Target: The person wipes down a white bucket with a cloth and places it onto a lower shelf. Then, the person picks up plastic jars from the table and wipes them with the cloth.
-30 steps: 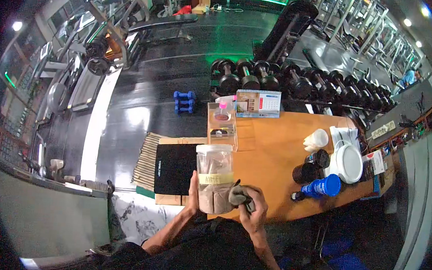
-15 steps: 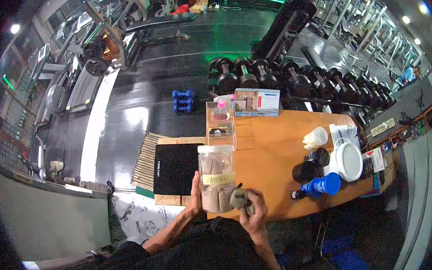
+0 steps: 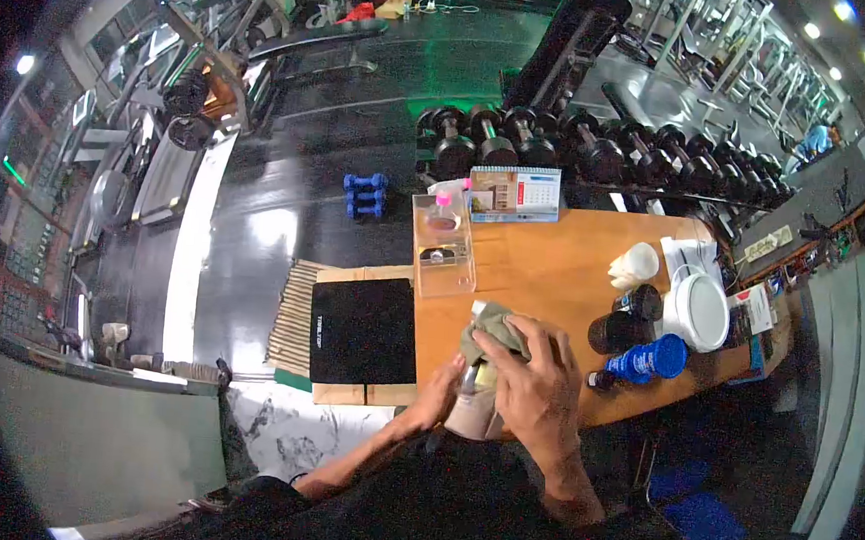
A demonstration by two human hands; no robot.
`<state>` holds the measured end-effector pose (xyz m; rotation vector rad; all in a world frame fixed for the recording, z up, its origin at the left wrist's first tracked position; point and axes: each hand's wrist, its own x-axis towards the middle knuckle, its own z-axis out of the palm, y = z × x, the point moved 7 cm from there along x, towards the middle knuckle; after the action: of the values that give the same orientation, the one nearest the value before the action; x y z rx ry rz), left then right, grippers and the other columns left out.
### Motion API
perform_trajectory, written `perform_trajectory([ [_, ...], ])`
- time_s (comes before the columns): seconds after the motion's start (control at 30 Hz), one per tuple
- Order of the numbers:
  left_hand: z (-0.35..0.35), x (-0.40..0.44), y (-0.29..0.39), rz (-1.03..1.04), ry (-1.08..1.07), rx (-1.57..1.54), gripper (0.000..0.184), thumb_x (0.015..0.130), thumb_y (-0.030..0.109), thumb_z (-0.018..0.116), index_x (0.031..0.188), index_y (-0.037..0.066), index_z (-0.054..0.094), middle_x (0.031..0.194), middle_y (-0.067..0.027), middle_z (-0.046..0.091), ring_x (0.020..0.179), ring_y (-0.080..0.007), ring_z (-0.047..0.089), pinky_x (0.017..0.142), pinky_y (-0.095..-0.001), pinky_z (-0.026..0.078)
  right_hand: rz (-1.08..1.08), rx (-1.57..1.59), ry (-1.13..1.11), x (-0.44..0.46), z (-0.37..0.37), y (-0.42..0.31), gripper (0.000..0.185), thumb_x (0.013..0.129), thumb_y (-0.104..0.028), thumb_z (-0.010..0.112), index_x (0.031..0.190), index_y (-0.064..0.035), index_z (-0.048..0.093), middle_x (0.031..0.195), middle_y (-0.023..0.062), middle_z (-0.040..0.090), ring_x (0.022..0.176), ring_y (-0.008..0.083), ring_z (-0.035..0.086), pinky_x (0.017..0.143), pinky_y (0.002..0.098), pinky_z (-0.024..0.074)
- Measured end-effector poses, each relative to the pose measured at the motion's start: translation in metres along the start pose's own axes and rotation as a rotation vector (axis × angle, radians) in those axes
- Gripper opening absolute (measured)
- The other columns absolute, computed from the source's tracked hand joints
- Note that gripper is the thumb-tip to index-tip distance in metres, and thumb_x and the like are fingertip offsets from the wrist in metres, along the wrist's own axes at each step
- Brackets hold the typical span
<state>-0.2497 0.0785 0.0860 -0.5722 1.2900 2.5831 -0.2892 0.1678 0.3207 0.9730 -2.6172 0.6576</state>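
A clear plastic jar (image 3: 472,416) with pale brown contents is held tilted in front of my body, above the near edge of the wooden table (image 3: 543,268). My left hand (image 3: 434,396) grips the jar from its left side. In my right hand (image 3: 541,390) is a bunched grey-green cloth (image 3: 491,332), pressed against the jar's upper part. Cloth and fingers cover most of the lid and the yellow label. Just beyond the jar stands a clear acrylic box (image 3: 444,279) with a pink-topped spray bottle (image 3: 443,216) by it.
On the table's right are a blue tub (image 3: 659,358), dark jars (image 3: 614,333), a white bucket (image 3: 698,314) and stacked cups (image 3: 635,264). A desk calendar (image 3: 515,194) stands at the back. A black mat (image 3: 363,333) lies left; dumbbells (image 3: 591,156) line a rack behind.
The jar has tilted and shifted slightly right. My right hand has brought the cloth from beside the jar up onto its upper part. My left hand has moved right with the jar.
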Motion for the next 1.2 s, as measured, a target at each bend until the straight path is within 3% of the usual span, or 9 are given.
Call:
perform_trajectory([
  [0.13, 0.024, -0.015, 0.029, -0.024, -0.148, 0.002, 0.048, 0.1, 0.036, 0.028, 0.13, 0.0, 0.04, 0.121, -0.0129, 0.053, 0.109, -0.0216, 0.054, 0.095, -0.0366, 0.044, 0.01, 0.026, 0.027, -0.007, 0.008, 0.012, 0.043, 0.069, -0.004, 0.061, 0.108, -0.0221, 0.066, 0.111, 0.0065, 0.053, 0.103, 0.0276, 0.051, 0.089, 0.0387, 0.0433],
  [0.33, 0.039, -0.028, 0.032, -0.113, -0.136, -0.039, 0.057, 0.099, 0.044, 0.023, 0.134, 0.001, 0.036, 0.122, -0.016, 0.054, 0.109, -0.0264, 0.056, 0.097, -0.0377, 0.044, -0.083, -0.015, 0.123, -0.029, 0.013, 0.021, 0.046, 0.069, -0.004, 0.06, 0.108, -0.0257, 0.066, 0.112, 0.0063, 0.051, 0.104, 0.0283, 0.051, 0.089, 0.0395, 0.0432],
  [0.43, 0.043, -0.033, 0.03, -0.208, -0.229, -0.041, 0.062, 0.098, 0.049, 0.022, 0.136, 0.002, 0.034, 0.126, -0.0173, 0.051, 0.112, -0.0273, 0.055, 0.098, -0.0385, 0.043, -0.058, 0.025, 0.158, -0.034, 0.006, 0.024, 0.046, 0.068, 0.003, 0.057, 0.105, -0.022, 0.068, 0.114, 0.0102, 0.051, 0.104, 0.0318, 0.05, 0.088, 0.041, 0.0418],
  [0.83, 0.027, -0.039, 0.039, -0.097, -0.313, -0.019, 0.072, 0.094, 0.058, 0.018, 0.139, 0.003, 0.03, 0.133, -0.0172, 0.045, 0.12, -0.0271, 0.048, 0.103, -0.0393, 0.037, -0.078, 0.102, 0.383, -0.073, 0.019, 0.052, 0.042, 0.069, 0.0, 0.06, 0.104, -0.022, 0.067, 0.113, 0.0117, 0.052, 0.101, 0.0342, 0.051, 0.085, 0.0445, 0.0443],
  [0.87, 0.026, -0.04, 0.038, -0.109, -0.282, -0.062, 0.075, 0.093, 0.06, 0.018, 0.139, 0.003, 0.03, 0.133, -0.0182, 0.045, 0.119, -0.0292, 0.049, 0.102, -0.0424, 0.039, -0.103, 0.113, 0.416, -0.074, 0.018, 0.049, 0.041, 0.07, 0.0, 0.06, 0.104, -0.0218, 0.067, 0.113, 0.0119, 0.052, 0.101, 0.0343, 0.051, 0.084, 0.0445, 0.0446],
  [1.0, 0.023, -0.044, 0.047, -0.114, -0.389, -0.373, 0.081, 0.09, 0.065, 0.018, 0.141, 0.004, 0.028, 0.133, -0.0229, 0.044, 0.116, -0.0359, 0.051, 0.099, -0.0498, 0.042, -0.05, 0.182, 0.326, -0.076, 0.024, 0.047, 0.039, 0.074, 0.007, 0.056, 0.105, -0.0143, 0.064, 0.115, 0.0173, 0.052, 0.103, 0.0362, 0.052, 0.084, 0.0422, 0.046],
  [1.1, 0.023, -0.047, 0.056, -0.153, -0.326, -0.296, 0.088, 0.084, 0.072, 0.02, 0.141, 0.006, 0.027, 0.131, -0.0261, 0.044, 0.111, -0.0436, 0.051, 0.093, -0.0563, 0.042, 0.106, 0.256, 0.2, -0.067, 0.03, 0.053, 0.032, 0.078, 0.006, 0.055, 0.106, -0.0066, 0.063, 0.112, 0.0196, 0.054, 0.101, 0.0357, 0.055, 0.085, 0.0391, 0.0455],
  [1.13, 0.016, -0.041, 0.049, -0.134, -0.389, -0.329, 0.088, 0.084, 0.072, 0.018, 0.142, 0.006, 0.026, 0.131, -0.0264, 0.044, 0.112, -0.0437, 0.051, 0.093, -0.0559, 0.042, 0.082, 0.274, 0.237, -0.063, 0.027, 0.05, 0.029, 0.082, 0.001, 0.055, 0.111, 0.0003, 0.059, 0.11, 0.0191, 0.055, 0.102, 0.0339, 0.055, 0.087, 0.0362, 0.0444],
  [1.2, 0.017, -0.042, 0.05, -0.104, -0.534, -0.396, 0.087, 0.086, 0.071, 0.016, 0.142, 0.005, 0.026, 0.134, -0.0244, 0.042, 0.116, -0.0405, 0.049, 0.097, -0.0522, 0.041, 0.23, 0.433, 0.356, -0.061, 0.021, 0.055, 0.03, 0.084, -0.001, 0.054, 0.114, 0.0027, 0.055, 0.109, 0.0172, 0.056, 0.103, 0.0298, 0.054, 0.088, 0.0356, 0.0435],
])
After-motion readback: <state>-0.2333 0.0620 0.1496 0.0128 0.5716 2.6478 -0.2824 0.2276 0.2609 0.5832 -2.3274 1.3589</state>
